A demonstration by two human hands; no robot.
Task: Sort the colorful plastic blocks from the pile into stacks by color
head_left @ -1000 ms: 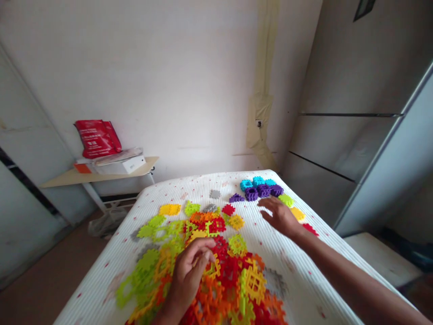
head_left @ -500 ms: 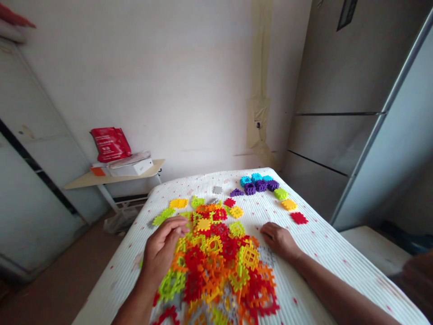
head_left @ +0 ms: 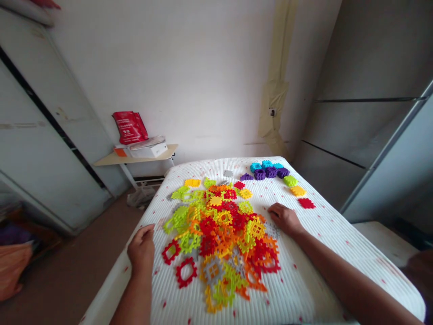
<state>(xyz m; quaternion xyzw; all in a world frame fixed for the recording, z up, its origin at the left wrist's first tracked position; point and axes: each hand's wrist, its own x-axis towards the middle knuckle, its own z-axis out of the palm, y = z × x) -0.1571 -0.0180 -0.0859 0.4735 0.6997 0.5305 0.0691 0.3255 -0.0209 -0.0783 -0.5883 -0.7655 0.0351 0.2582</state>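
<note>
A spread pile of interlocking plastic pieces (head_left: pixel 223 239) in red, orange, yellow, lime and grey covers the middle of the cloth-covered table (head_left: pixel 297 289). Left of the pile, my left hand (head_left: pixel 142 246) is held with curled fingers near the table's left edge; whether anything is between them is too small to tell. My right hand (head_left: pixel 286 219) rests on the cloth just right of the pile, fingers curled under and their tips hidden. Nearest the left hand lies a red square frame (head_left: pixel 171 251).
Purple pieces (head_left: pixel 270 172) and blue pieces (head_left: pixel 266 164) stand stacked at the far right. Lime, yellow and red squares (head_left: pixel 306 203) line the right side. A side table (head_left: pixel 111 159) with a red bag (head_left: pixel 130 127) is beyond the left edge.
My left hand has moved left and back toward me, away from the pile. My right hand keeps its place beside the pile. The view has shifted left and down.
</note>
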